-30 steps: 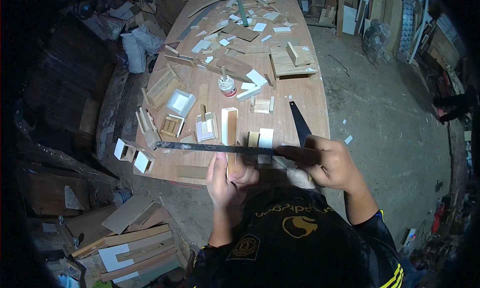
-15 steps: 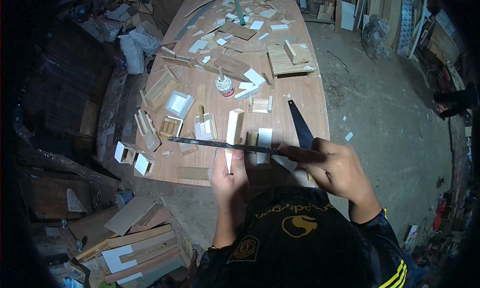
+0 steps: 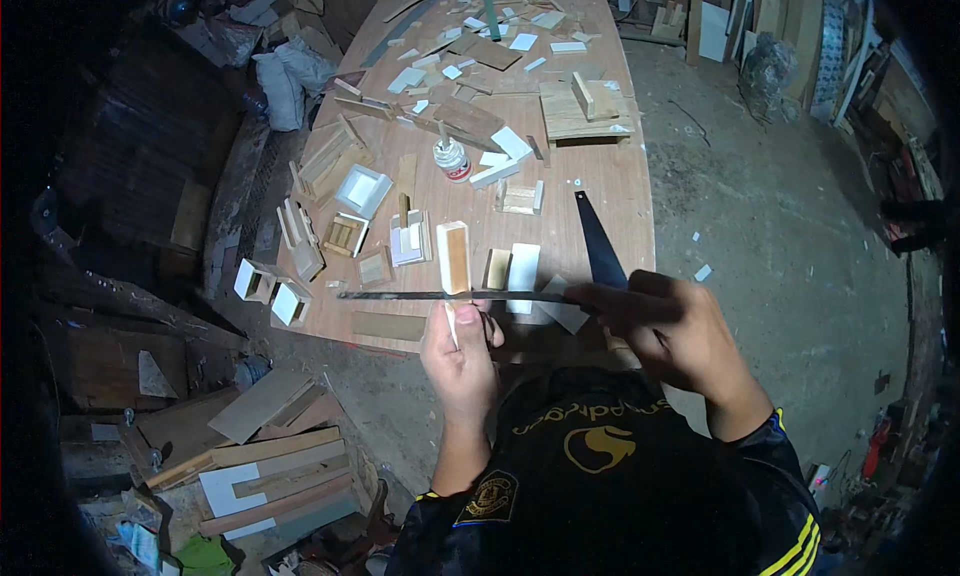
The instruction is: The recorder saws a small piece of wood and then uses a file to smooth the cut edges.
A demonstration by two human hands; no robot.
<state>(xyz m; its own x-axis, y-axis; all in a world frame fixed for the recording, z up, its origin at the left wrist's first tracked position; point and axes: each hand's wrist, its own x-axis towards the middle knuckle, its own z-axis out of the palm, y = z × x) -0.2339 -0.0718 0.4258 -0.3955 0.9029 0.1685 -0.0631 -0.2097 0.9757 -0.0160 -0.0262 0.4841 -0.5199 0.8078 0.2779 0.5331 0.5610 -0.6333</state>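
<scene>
Your left hand is gripping a small wooden block upright at the near edge of the desk. Your right hand is clasping a thin dark saw blade laid across the block.

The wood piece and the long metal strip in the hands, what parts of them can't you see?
Head view, the only one:
- Lower end of the wood piece: wrapped by the left hand.
- Right end of the metal strip: covered by the right hand, so its handle is hidden.
- Strip's edge: too thin and dark to tell teeth.
- Bottle on the table: label too small.
</scene>
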